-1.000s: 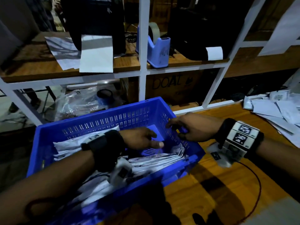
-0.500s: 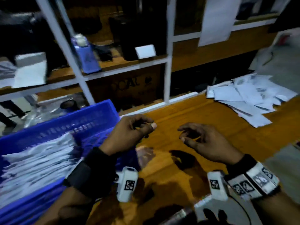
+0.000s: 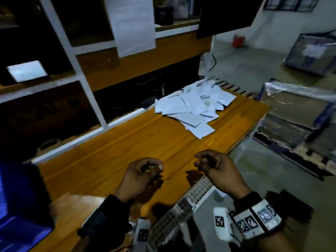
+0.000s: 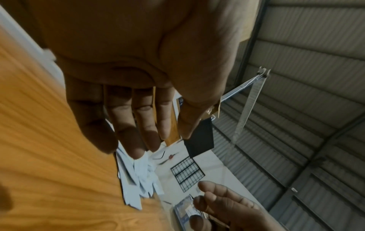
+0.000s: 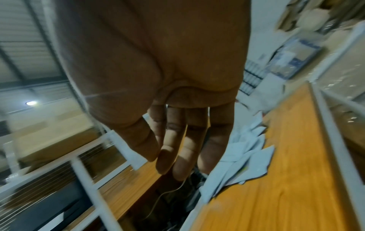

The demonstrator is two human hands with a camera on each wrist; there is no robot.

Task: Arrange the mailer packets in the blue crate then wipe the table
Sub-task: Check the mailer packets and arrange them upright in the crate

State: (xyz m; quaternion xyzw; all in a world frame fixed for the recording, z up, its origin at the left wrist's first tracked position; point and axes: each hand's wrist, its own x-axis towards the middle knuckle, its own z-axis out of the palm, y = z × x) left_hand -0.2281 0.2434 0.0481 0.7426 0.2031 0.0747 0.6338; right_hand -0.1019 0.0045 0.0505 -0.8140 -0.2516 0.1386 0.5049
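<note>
Turning from the crate to the next packets

A second ago our hands were in the crate (image 3: 21, 197), now at 9 o'clock; left hand (image 3: 141, 176) and right hand (image 3: 217, 169) hover loosely curled, holding nothing, over the table (image 3: 127, 142). The packets (image 3: 193, 108) lie at 1 o'clock, well apart: many remain, wiping waits.

White mailer packets (image 3: 192, 108) heaped on table's (image 3: 127, 146) far end
</note>
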